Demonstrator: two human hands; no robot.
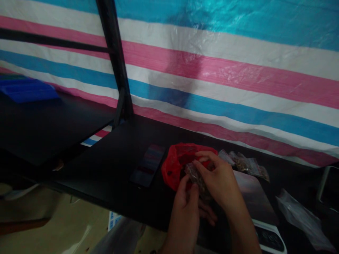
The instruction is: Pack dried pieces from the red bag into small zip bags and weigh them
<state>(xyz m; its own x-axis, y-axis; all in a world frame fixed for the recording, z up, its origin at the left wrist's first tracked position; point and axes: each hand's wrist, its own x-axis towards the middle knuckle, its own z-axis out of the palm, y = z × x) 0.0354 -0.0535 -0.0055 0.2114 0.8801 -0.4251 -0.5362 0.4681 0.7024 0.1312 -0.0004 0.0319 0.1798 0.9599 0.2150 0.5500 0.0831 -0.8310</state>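
A small clear plastic bag [192, 172] with brownish bits inside is held between my two hands, in front of an open red plastic bag [171, 169]. My left hand [186, 201] grips its near side, thumb and fingers closed round it. From the right, my right hand [215, 173] pinches its upper edge, with the other fingers curled above the red bag's opening. My fingers cover part of the small bag. What lies inside the red bag is mostly hidden and dark.
A dark phone [148, 165] lies left of the red bag. A digital scale [258, 201] stands to the right, with several small filled bags [247, 164] behind it. Clear plastic bags [302, 217] lie at far right. A black upright post [116, 60] stands at the back left.
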